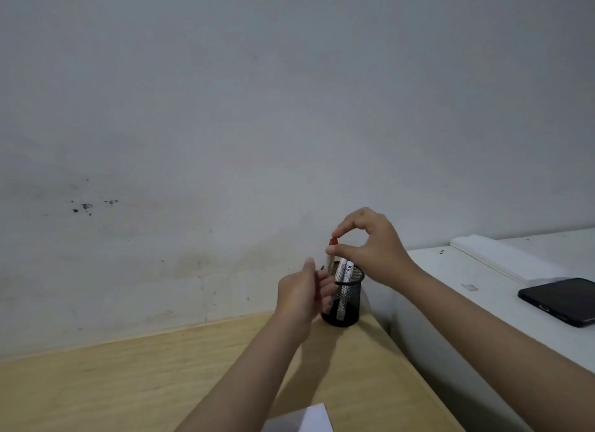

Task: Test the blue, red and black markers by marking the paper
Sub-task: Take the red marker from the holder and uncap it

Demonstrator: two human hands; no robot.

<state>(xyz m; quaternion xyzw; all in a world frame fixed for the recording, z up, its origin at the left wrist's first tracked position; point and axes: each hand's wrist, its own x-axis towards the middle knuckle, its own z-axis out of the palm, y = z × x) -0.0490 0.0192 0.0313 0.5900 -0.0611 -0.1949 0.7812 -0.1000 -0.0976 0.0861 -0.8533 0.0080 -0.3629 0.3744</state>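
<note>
At centre right of the frame, the right hand (375,248) pinches the red marker (331,252) by its cap above a black mesh cup (347,298), most of its barrel blurred behind the fingers. The left hand (297,298) half hides the cup, its grip impossible to judge. Two more markers (344,270) show in the cup, colours unclear; only a corner of paper (306,420) shows at the bottom edge, one phone (561,299) far right.

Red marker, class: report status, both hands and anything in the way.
Right hand pinching red marker above mesh cup. Left hand beside cup, grip unclear. Paper at near edge. Nothing in the way.
</note>
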